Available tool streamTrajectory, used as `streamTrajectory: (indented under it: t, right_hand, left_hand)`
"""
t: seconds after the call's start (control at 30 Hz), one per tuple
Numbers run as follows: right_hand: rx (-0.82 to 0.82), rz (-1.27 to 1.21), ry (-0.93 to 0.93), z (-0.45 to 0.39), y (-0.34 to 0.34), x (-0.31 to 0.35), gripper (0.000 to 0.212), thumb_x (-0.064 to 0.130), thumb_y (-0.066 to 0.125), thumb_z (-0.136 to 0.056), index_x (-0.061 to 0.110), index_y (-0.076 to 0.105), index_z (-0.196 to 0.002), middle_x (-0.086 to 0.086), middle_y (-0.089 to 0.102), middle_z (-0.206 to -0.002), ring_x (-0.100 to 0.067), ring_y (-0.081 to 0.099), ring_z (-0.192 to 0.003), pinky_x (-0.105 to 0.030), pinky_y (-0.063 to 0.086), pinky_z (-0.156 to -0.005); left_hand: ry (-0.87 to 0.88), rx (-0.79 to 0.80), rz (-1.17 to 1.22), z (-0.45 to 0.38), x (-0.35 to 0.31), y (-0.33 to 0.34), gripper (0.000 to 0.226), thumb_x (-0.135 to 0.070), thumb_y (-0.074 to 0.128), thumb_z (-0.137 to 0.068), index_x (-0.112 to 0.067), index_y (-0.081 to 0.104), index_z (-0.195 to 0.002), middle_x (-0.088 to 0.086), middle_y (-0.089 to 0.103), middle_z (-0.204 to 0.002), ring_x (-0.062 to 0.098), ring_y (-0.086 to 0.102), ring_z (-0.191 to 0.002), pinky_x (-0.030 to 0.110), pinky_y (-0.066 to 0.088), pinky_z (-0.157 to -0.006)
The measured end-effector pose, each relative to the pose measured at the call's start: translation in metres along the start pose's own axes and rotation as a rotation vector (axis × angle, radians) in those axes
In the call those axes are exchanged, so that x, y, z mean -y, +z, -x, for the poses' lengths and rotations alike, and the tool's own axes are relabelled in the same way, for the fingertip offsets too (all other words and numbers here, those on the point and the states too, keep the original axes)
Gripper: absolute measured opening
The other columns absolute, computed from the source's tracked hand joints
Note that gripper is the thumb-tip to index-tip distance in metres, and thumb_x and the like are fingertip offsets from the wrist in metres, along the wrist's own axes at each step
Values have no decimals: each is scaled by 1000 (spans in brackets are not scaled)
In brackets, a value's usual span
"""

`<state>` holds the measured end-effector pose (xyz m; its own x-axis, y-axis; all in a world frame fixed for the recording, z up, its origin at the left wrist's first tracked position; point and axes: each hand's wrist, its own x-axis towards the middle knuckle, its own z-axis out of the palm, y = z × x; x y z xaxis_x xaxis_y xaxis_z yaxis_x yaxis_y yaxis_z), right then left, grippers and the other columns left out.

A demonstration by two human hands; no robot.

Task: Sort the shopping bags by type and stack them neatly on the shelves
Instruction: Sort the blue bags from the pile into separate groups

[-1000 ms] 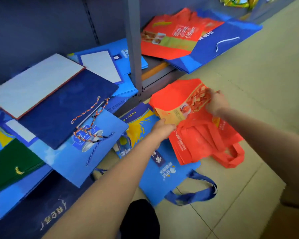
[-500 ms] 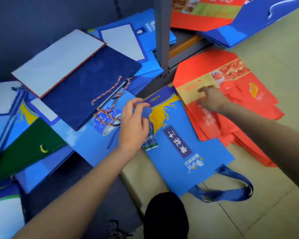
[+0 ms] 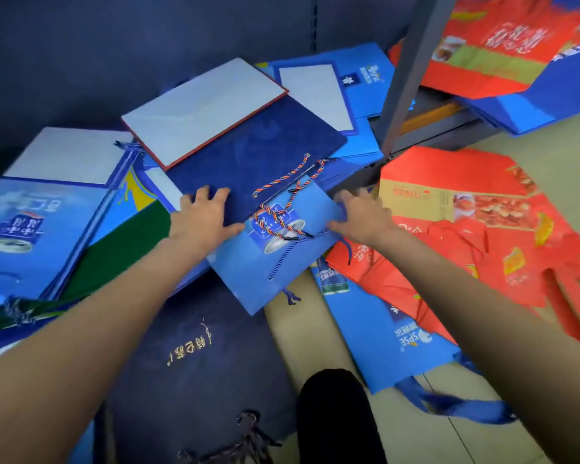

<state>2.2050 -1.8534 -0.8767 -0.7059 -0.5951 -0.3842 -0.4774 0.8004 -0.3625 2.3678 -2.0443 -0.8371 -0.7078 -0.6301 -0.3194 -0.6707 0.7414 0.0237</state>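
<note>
I see the light blue paper bag [image 3: 275, 259] lying flat and skewed at the centre of the frame, its twisted cord handles across its printed front. Just above it, overlapping its top edge, lies a navy paper bag [image 3: 248, 162] with a white, red-edged base. A green bag [image 3: 124, 242] and more blue bags [image 3: 37, 222] fan out at left. At right, red fabric bags [image 3: 466, 236] sprawl on the floor over a blue fabric bag [image 3: 392, 336] with loop handles.
</note>
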Motion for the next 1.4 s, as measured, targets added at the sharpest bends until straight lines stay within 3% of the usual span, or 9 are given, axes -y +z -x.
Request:
streamTrajectory:
  t: [0.17,0.33,0.43,0.6,0.8,0.93,1.03,1.2,1.4]
  right_hand:
    - [130,37,94,29,37,-60,83,41,70,-78,18,26,-145,-18,25,-146,-42,31,-132,-46,29,-110]
    - [166,328,-77,35,55,-62,97,50,70,-74,40,8,-148,-4,-8,-157,-39,-3,-142,-61,14,-110]
    - [215,509,-121,24,59,-59,89,39,67,-80,38,9,-148,-2,-11,-157,-41,-7,-142,-66,10,-108]
    - [180,712,-272,39,49,-90,63,12,45,-94,34,17,-146,-6,8,-153,-39,18,-136,-53,33,-102]
    - [103,716,-479,67,5,-171,54,-8,42,-84,10,35,-134,-14,25,-144,-33,34,-122,-40,37,-99]
    - [206,748,-421,80,-9,-204,35,15,47,-89,12,49,-124,-9,33,-137,-28,37,-121,-38,35,-96]
    - [87,579,-333,80,-8,-201,30,35,53,-88,15,61,-108,-7,40,-130,-28,39,-118,-38,37,-90]
    - [-176,42,-208,58,-10,-157,23,23,59,-84,5,68,-94,-20,51,-112,-39,50,-106,-39,37,-95]
    - [-267,-365,-216,27,-24,-45,27,18,65,-86,2,63,-107,-16,48,-112,-25,50,-109,-24,33,-95]
  left_hand:
    - [-53,-89,15,9,-26,10,70,-41,53,-90,-15,20,-146,15,15,-153,36,15,-139,53,20,-109]
    - [229,-116,-122,36,-77,40,82,-53,51,-87,-20,9,-149,12,-5,-157,35,-7,-143,56,3,-112]
    - [376,-197,-144,46,-98,51,76,-41,63,-82,-19,27,-146,15,10,-156,38,6,-143,60,6,-111]
    - [657,-334,-177,57,-124,67,64,-21,83,-49,-13,66,-111,14,58,-127,33,55,-119,58,41,-94]
    - [523,-180,-100,55,-156,87,61,-14,57,-83,-14,36,-140,11,20,-153,30,12,-143,52,7,-114]
    - [496,-112,-174,54,-166,93,62,-22,51,-89,-19,22,-144,7,5,-156,27,-1,-145,53,1,-113]
    - [514,-146,-183,52,-163,88,67,-24,56,-87,-16,23,-145,7,6,-157,27,2,-145,53,3,-113]
    - [527,-340,-98,55,-124,68,65,-19,74,-64,-4,56,-124,21,51,-133,38,50,-122,62,33,-99]
    - [373,-274,-57,62,-45,50,77,-50,67,-71,-9,48,-133,15,36,-147,37,30,-135,60,16,-108]
